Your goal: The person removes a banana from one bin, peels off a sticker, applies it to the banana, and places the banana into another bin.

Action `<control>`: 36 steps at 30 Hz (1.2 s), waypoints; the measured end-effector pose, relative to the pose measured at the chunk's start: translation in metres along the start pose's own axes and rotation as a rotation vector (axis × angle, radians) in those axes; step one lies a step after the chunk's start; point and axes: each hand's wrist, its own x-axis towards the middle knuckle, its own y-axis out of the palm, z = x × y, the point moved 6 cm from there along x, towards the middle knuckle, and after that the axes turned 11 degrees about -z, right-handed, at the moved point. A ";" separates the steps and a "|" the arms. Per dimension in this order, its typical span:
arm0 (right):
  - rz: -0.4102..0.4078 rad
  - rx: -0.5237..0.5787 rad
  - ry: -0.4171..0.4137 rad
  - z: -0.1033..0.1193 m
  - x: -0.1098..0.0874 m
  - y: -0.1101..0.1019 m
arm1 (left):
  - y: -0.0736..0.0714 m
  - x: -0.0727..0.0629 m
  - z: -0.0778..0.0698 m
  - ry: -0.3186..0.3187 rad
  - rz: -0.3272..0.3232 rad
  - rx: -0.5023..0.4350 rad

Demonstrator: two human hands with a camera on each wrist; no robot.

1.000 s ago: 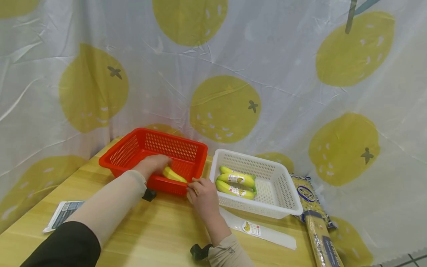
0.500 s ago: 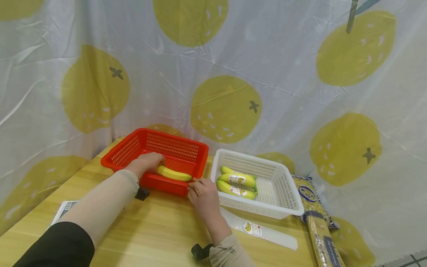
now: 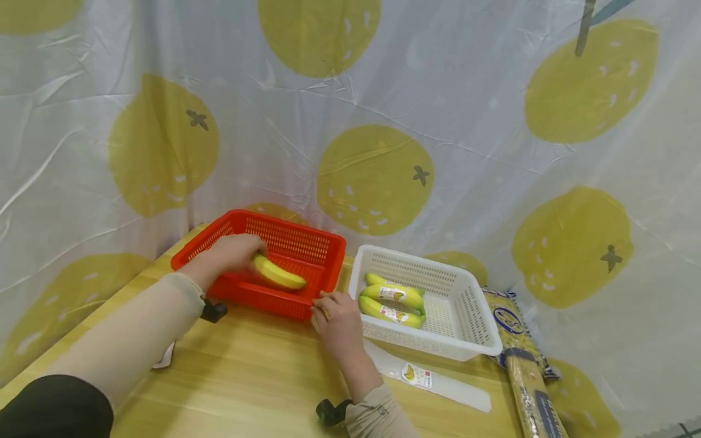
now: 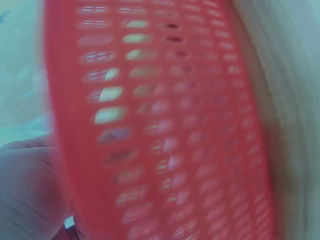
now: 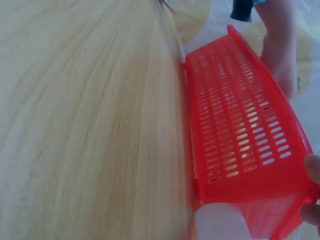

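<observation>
The left hand (image 3: 232,254) grips one end of a banana (image 3: 278,274) inside the red basket (image 3: 298,246). The right hand (image 3: 336,316) holds that basket's near corner, fingers curled on its rim, resting on the tabletop (image 3: 246,377). Just right of it sits a white basket (image 3: 465,304) holding two bananas (image 3: 391,302).

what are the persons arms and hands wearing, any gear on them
Both hands are bare: the left hand and the right hand. Each forearm is covered by a snug beige sleeve that ends at the wrist. Above the left one, a black sleeve covers the upper arm. A small black device is strapped under the left wrist, and another under the right wrist.
</observation>
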 end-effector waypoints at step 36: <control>0.165 0.055 -0.077 -0.003 0.001 -0.003 | 0.067 -0.145 -0.151 0.160 0.059 -0.482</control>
